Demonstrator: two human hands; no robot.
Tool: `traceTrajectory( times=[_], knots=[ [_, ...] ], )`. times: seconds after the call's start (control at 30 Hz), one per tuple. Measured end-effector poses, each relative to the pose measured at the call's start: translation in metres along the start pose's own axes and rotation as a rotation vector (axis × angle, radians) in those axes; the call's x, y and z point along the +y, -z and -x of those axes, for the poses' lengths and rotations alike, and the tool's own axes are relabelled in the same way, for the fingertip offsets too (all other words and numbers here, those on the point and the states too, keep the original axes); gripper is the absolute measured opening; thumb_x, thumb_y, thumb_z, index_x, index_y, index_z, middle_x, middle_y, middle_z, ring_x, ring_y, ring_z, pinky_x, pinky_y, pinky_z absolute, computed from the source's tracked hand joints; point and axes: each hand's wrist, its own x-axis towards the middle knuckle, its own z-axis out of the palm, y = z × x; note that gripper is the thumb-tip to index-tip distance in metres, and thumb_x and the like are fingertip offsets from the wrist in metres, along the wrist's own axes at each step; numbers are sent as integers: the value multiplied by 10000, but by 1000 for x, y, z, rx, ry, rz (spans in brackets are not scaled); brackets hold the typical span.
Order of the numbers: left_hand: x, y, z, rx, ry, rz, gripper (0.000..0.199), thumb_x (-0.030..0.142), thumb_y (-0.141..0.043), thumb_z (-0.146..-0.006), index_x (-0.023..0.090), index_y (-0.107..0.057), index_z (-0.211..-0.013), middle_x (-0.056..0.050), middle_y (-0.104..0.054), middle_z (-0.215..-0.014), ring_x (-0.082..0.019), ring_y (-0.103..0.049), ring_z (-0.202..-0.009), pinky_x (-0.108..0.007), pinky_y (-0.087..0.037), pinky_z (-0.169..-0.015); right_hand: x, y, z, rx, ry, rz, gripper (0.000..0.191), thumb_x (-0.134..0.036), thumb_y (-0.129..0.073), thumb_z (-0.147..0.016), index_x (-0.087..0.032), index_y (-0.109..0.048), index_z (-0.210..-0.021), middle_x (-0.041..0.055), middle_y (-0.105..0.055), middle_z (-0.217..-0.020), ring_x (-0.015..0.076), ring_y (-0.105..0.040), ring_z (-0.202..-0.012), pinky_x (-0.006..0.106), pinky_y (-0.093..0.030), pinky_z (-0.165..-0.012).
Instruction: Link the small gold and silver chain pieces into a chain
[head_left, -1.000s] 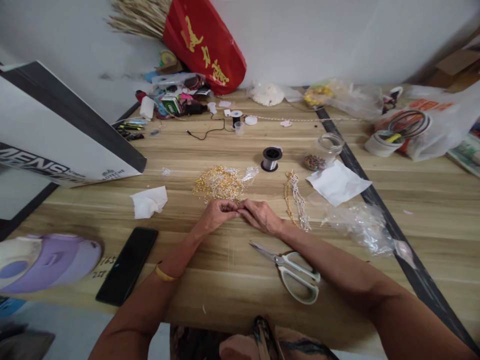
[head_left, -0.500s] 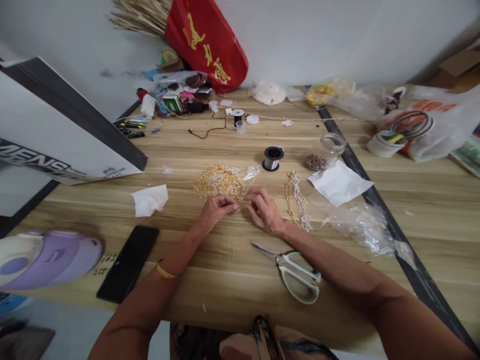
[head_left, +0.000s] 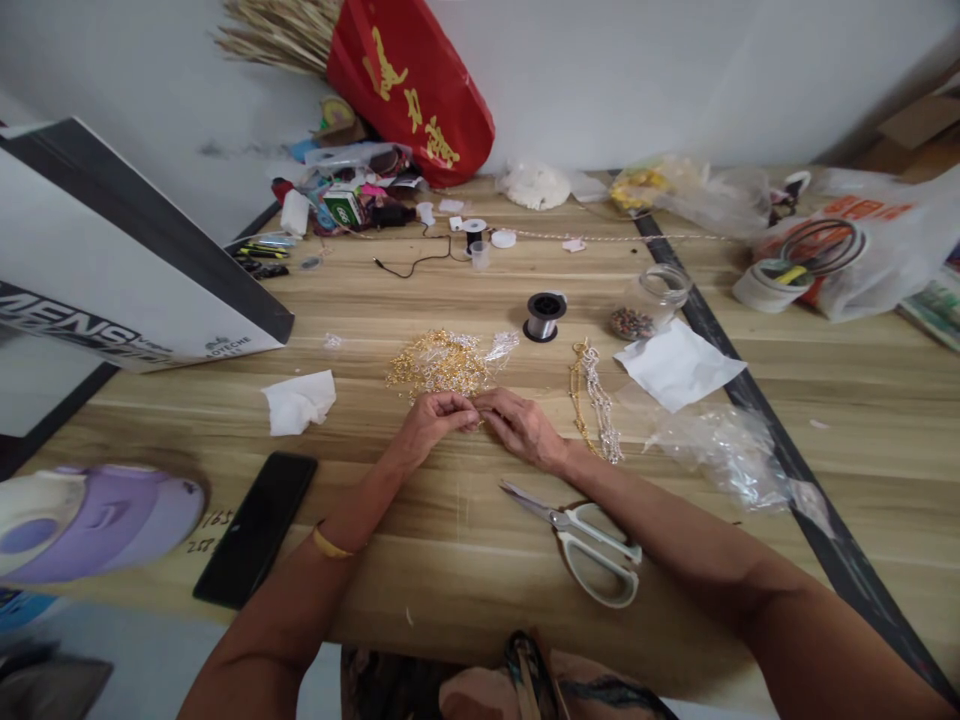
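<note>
My left hand (head_left: 437, 425) is pinched closed just in front of a pile of gold and silver beads (head_left: 442, 362). Meeting it fingertip to fingertip, my right hand (head_left: 523, 428) is closed in a pinch too. Whatever lies between the fingers is too small to name. Beyond my right hand a spool of thin wire (head_left: 544, 318) stands upright. Gold and silver bead chains (head_left: 595, 400) lie to its right. Below my right wrist rest scissors (head_left: 585, 540) with pale handles, their blades pointing left.
A black phone (head_left: 256, 528) and a crumpled white tissue (head_left: 300, 402) lie on the left. A large box (head_left: 142, 250) stands behind them. On the right are a jar of beads (head_left: 651, 302), white paper (head_left: 679, 365) and clear plastic bags (head_left: 724, 450).
My right hand has moved slightly left, its fingers now closer together and touching my left fingertips. My left hand has stayed nearly still.
</note>
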Motion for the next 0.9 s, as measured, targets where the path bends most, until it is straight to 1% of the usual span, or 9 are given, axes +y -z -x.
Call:
traceTrajectory(
  times=[0.23, 0.4, 0.57, 0.67, 0.8, 0.9],
  knots=[
    [0, -1, 1, -12, 11, -10, 187, 291, -722, -671, 119, -653, -698, -8, -638, -628, -110, -574, -610, -235, -464, -647, 0, 1, -2, 22, -5, -8, 179, -220, -431, -942, -150, -584, -1001, 94, -640, -886, 166, -608, -817, 298, -514, -738],
    [2, -2, 1, -9, 25, -24, 196, 293, -726, -664, 114, -651, -694, -11, -639, -624, -111, -577, -611, -235, -464, -650, 3, 0, 0, 19, -17, -11, 160, -222, -449, -936, -147, -589, -950, 80, -630, -843, 155, -600, -773, 280, -503, -708],
    [2, -2, 0, -14, 29, -10, 201, 296, -730, -657, 117, -643, -685, -9, -639, -624, -111, -577, -608, -238, -467, -647, 5, -1, 1, -2, -19, 24, 154, -220, -418, -945, -164, -561, -930, 66, -607, -828, 156, -580, -759, 281, -496, -691],
    [3, -2, 0, -13, 22, -3, 209, 304, -731, -659, 120, -635, -689, -10, -642, -629, -114, -582, -612, -242, -474, -647, 5, -1, 1, -13, -13, 59, 140, -197, -403, -944, -170, -541, -943, 73, -593, -867, 164, -574, -792, 292, -498, -709],
    [3, -1, 1, 11, 8, -26, 225, 323, -730, -666, 122, -631, -687, -18, -646, -638, -121, -590, -619, -247, -481, -647, 4, -2, 2, -1, -18, 107, 136, -200, -402, -942, -181, -532, -975, 104, -570, -1002, 183, -577, -904, 313, -513, -757],
    [1, 0, 1, 31, -9, -23, 235, 333, -732, -668, 125, -624, -684, -14, -644, -633, -119, -588, -615, -243, -481, -641, 5, -2, 3, -14, -8, 160, 147, -213, -403, -942, -180, -528, -1011, 121, -543, -1076, 185, -585, -911, 317, -524, -748]
  ],
)
